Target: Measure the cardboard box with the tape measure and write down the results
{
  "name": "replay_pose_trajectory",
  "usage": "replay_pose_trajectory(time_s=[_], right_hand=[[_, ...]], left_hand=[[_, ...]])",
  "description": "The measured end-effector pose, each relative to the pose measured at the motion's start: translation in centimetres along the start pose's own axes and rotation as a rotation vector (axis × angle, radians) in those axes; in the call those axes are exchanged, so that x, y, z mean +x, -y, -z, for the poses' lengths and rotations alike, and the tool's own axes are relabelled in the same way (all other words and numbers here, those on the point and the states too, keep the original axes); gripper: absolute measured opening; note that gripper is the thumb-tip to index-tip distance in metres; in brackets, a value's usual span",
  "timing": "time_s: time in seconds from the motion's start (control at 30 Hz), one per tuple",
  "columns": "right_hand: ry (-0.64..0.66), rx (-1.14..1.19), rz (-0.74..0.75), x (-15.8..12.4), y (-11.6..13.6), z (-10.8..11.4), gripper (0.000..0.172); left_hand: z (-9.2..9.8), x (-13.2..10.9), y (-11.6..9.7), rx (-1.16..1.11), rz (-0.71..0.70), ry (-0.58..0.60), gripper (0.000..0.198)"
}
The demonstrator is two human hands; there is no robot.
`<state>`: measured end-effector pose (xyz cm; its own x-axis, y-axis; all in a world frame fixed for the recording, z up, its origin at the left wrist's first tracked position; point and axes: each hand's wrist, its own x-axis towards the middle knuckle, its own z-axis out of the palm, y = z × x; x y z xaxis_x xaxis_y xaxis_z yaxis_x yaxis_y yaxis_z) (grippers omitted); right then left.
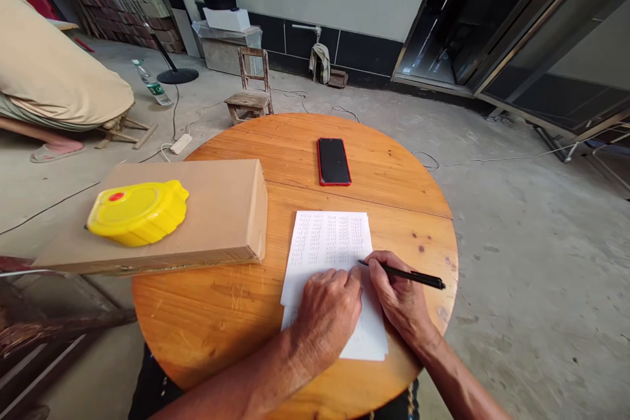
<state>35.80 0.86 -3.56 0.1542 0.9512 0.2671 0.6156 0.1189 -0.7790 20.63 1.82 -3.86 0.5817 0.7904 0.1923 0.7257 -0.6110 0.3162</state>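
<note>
A black pen (416, 277) is gripped in my right hand (401, 295), pinched between thumb and fingers, its tip at the right edge of a white sheet of paper (327, 230). Several columns of small handwritten numbers cover the sheet's upper part. My left hand (331, 308) rests on the lower part of the paper with its fingers curled in, and I see nothing in it. Another sheet (361, 344) shows beneath, with faint writing, partly hidden by my left hand. All of this lies on a round wooden table (236, 335).
Beyond the paper lies a phone (334, 162) in a red case. A cardboard box (221, 210) juts past the table's left edge, carrying a yellow plastic case (138, 210). On the floor stand a small wooden chair (251, 95) and a plastic bottle (152, 83). A person's foot (58, 149) shows at left.
</note>
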Motion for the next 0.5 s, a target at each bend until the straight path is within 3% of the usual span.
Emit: replay_pose_trajectory(time_s=[0.5], right_hand=[[0.039, -0.047, 0.020, -0.07, -0.47, -0.23, 0.019]], left_hand=[[-0.01, 0.13, 0.02, -0.001, 0.005, 0.004, 0.020]])
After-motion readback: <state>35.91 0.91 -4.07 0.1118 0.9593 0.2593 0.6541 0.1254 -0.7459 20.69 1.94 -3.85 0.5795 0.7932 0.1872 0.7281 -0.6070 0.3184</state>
